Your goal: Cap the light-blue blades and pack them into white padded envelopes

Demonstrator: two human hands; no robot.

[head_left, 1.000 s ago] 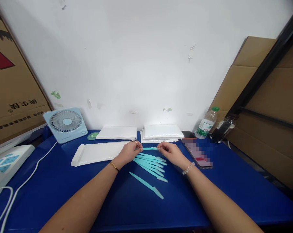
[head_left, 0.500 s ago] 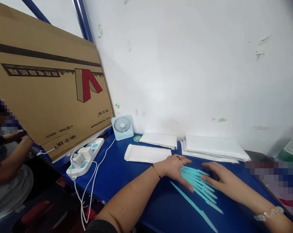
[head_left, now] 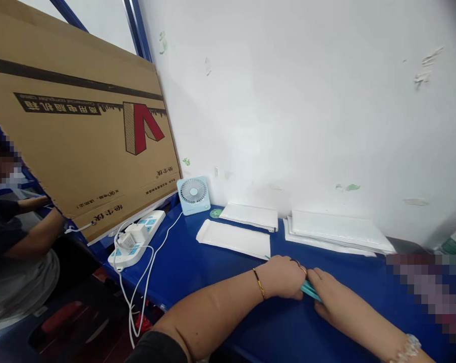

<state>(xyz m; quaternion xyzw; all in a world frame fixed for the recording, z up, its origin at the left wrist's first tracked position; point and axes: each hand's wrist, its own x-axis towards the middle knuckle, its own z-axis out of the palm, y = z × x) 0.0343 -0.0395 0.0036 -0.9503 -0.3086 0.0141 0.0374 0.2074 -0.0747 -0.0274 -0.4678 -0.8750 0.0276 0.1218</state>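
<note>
A bundle of slim turquoise knife-shaped sticks [head_left: 310,290] is gathered between my two hands, above the blue table [head_left: 197,275]. My left hand [head_left: 283,277] is closed around the left part of the bundle, and a thin turquoise tip pokes out behind its wrist side. Around the right end, my right hand [head_left: 328,292] is closed, with its fingers meeting those of the left. Most of the sticks are hidden by the hands; only a short stretch shows between them. Just beyond the left hand lies a white padded packet [head_left: 233,239].
Along the wall lie another white packet [head_left: 250,216] and a stack of white packets [head_left: 334,229]. A small blue fan [head_left: 193,194] and a power strip [head_left: 135,247] with trailing white cables are at the left. A large cardboard box [head_left: 80,141] stands beside them; a person [head_left: 27,237] sits beyond it.
The turquoise sticks, earlier fanned out on the table with one lying apart, are now gathered into a bundle. Both hands have come together and closed on it.
</note>
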